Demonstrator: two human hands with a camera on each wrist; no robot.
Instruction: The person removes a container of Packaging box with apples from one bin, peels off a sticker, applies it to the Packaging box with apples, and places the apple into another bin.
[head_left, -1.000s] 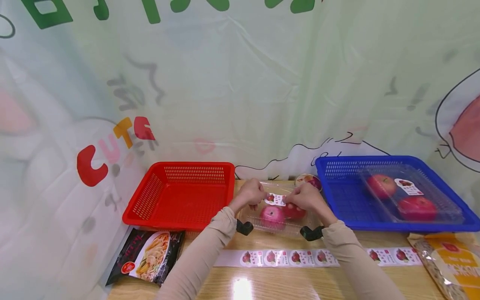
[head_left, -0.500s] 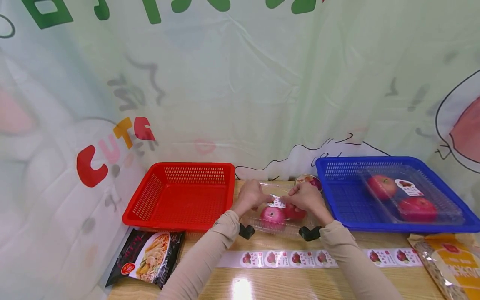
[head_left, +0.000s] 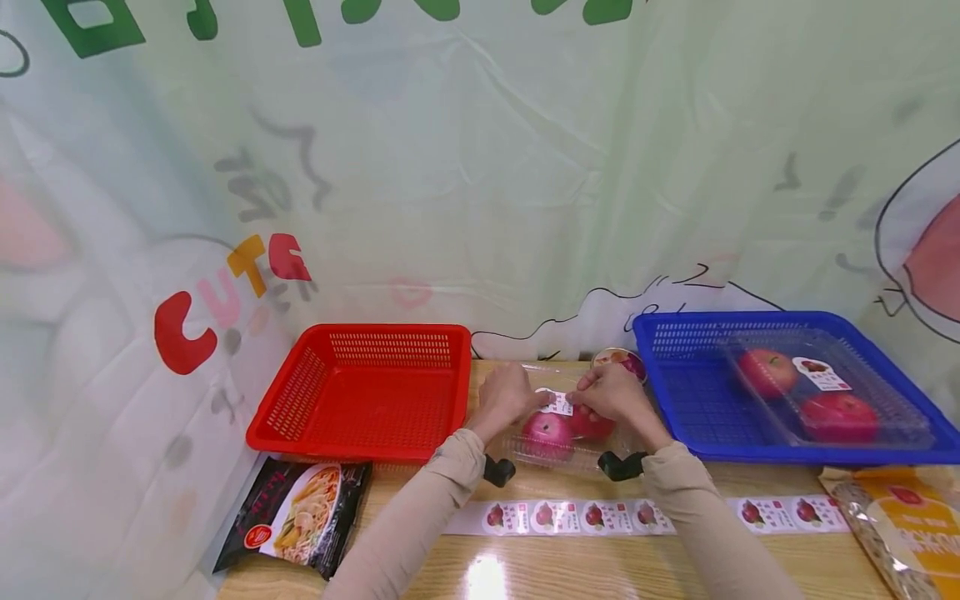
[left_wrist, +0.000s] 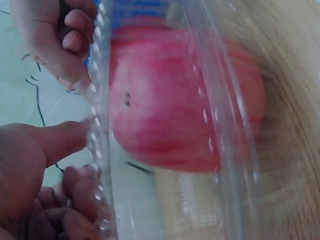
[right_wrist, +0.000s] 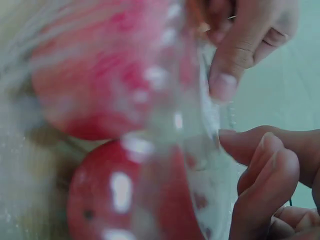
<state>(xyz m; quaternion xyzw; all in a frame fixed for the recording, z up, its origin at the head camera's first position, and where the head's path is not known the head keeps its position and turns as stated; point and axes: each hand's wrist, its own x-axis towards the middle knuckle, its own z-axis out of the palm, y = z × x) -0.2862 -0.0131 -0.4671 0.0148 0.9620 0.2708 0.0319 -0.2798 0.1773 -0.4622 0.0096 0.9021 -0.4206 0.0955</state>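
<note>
A clear plastic box [head_left: 528, 454] with two apples in it, one pink apple [head_left: 547, 429] and one red apple [head_left: 592, 425], lies between my hands. On its lid is a white label [head_left: 557, 403] with a fruit picture. My left hand [head_left: 504, 396] presses the label's left part with an extended thumb; its other fingers bend loosely. At the right end, my right hand [head_left: 611, 393] touches the label with its thumb. In the right wrist view, the right hand [right_wrist: 272, 165] keeps its bent fingers apart from that thumb tip. The left wrist view shows the left hand [left_wrist: 35, 170] beside the lid.
A red basket [head_left: 360, 457] stands left, a blue basket [head_left: 690, 450] with another labelled apple box [head_left: 900, 417] right. A label strip [head_left: 472, 518] crosses the table in front. A noodle pack [head_left: 300, 512], an orange bag [head_left: 911, 525] and a round container [head_left: 618, 360] lie around.
My left thumb has moved right, over the label's left part, and the label has come down against the lid. The right hand has barely moved.
</note>
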